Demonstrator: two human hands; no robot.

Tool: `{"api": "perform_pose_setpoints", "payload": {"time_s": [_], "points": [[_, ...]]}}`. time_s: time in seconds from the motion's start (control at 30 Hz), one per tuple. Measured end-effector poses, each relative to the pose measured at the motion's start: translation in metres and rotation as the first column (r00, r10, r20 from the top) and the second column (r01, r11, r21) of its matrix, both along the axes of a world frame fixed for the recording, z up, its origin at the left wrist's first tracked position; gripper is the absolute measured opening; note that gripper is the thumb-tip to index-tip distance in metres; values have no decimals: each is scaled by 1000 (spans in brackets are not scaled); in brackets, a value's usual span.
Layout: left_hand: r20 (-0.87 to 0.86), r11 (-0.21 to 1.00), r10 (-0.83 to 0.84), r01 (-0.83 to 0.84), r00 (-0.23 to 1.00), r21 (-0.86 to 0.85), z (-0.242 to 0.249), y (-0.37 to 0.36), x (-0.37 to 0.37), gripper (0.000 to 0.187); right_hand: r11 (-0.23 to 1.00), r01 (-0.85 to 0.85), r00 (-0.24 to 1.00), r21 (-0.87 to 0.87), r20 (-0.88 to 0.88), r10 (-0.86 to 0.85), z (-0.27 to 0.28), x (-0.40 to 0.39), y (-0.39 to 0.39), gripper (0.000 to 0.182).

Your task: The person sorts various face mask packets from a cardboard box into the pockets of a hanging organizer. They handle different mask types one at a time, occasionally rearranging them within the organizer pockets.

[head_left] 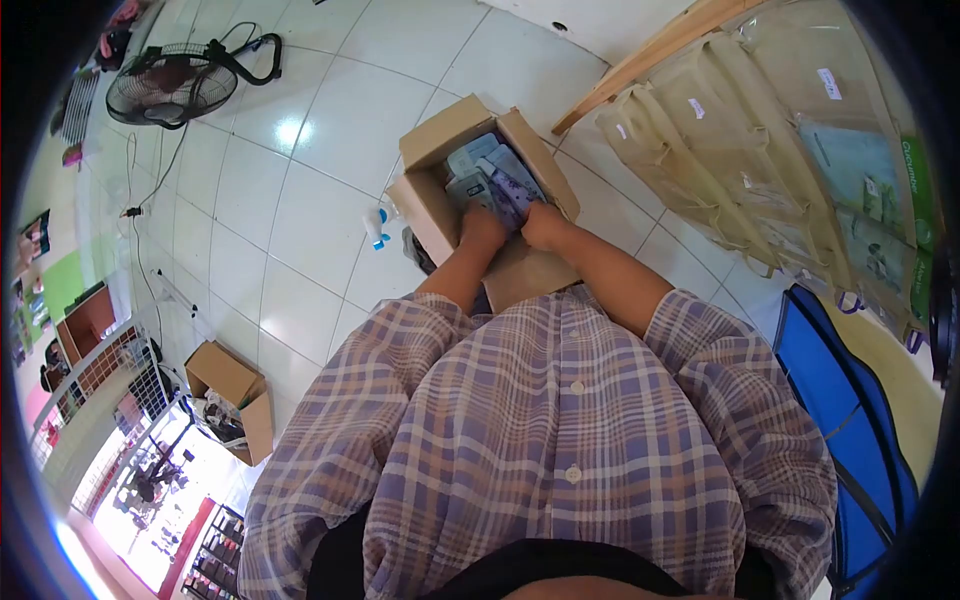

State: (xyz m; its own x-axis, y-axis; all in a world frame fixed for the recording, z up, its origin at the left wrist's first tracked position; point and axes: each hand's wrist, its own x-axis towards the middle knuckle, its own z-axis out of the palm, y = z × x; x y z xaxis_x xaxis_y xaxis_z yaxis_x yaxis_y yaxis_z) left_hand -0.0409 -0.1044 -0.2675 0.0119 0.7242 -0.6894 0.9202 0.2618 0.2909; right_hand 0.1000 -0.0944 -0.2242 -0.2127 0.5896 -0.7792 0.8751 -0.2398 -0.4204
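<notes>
An open cardboard box (424,215) stands on the floor in front of me, its flaps spread. Inside it lie several packets, among them a purple floral packet (513,178) and a grey-blue packet (468,188). Both my hands reach into the near part of the box. My left hand (482,229) is at the lower end of the grey-blue packet, its fingers mostly hidden. Beside the purple floral packet, my right hand (543,225) is closed at its lower edge. Just left of the box is a white bottle with blue parts (376,228).
A black fan (175,85) stands at upper left, its cable trailing over the tiles. A second open cardboard box (232,395) sits at lower left. On the right are a beige hanging organizer (720,150) with clear pockets and a blue folded item (845,420).
</notes>
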Motion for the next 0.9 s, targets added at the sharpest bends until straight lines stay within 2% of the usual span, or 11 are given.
{"api": "perform_pose_setpoints", "payload": {"time_s": [0.13, 0.2, 0.33, 0.4, 0.43, 0.5, 0.6, 0.63, 0.7, 0.83, 0.9], "points": [[97, 994, 109, -107, 989, -28, 26, 4, 4, 74, 990, 110, 994, 84, -10, -110, -5, 0, -6, 35], [104, 959, 282, -277, 954, -56, 28, 6, 7, 77, 989, 123, 991, 80, -54, -119, -7, 3, -7, 35], [132, 967, 254, -255, 958, -10, 19, 0, 2, 59, 979, 200, 973, 27, -122, -195, -19, 3, -12, 34], [132, 989, 138, -130, 982, -67, 22, 3, 2, 36, 971, 238, 962, 5, -141, -235, -29, 4, -11, 34], [130, 989, 137, -129, 982, -71, 11, -3, 1, 36, 956, 292, 942, -4, -175, -288, -40, 4, -15, 34], [172, 984, 2, -32, 985, 175, -1, -9, -1, 23, 938, 345, 917, -14, -210, -340, -51, 5, -16, 34], [283, 960, 44, -119, 958, 254, 2, -14, -4, 28, 914, 404, 874, -48, -274, -401, -40, 6, -14, 33], [285, 962, 44, -117, 958, 245, 2, -20, -4, 28, 948, 317, 932, -3, -186, -312, -20, 5, -9, 35], [293, 818, 71, -224, 954, 531, 3, -26, -9, 21, 974, 225, 971, 34, -88, -221, -8, 8, -10, 38], [378, 857, 82, -259, 922, 446, 59, -29, -25, 16, 993, 7, 1000, 120, -29, -3, 3, 17, -20, 48], [500, 907, 166, -331, 850, 260, 67, -32, -32, 21, 984, -55, 998, 167, -19, 59, 14, 16, -27, 51]]}}
